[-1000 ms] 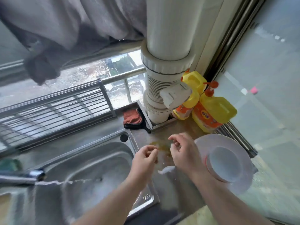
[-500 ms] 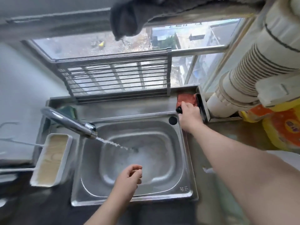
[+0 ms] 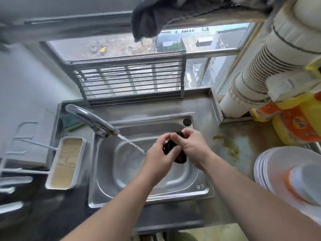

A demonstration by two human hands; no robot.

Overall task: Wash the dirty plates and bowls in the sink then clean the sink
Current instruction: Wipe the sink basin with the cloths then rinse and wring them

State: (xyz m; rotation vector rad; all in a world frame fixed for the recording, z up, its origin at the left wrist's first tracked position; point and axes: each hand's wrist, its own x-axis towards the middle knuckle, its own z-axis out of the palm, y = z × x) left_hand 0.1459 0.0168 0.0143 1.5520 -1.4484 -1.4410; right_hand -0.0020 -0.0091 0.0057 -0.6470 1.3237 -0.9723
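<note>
Here, dark bunched cloth [image 3: 175,150] over sink [image 3: 151,197].

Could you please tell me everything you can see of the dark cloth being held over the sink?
The dark cloth looks blackish with a reddish tinge, soft and bunched into a crumpled wad. Both hands grip it over the sink basin: the left hand from the left, the right hand from the right. The tap's stream falls just left of it.

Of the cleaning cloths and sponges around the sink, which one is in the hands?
The dark cloth, gripped by both the left hand and right hand over the sink. The green sponge lies untouched behind the faucet.
</note>
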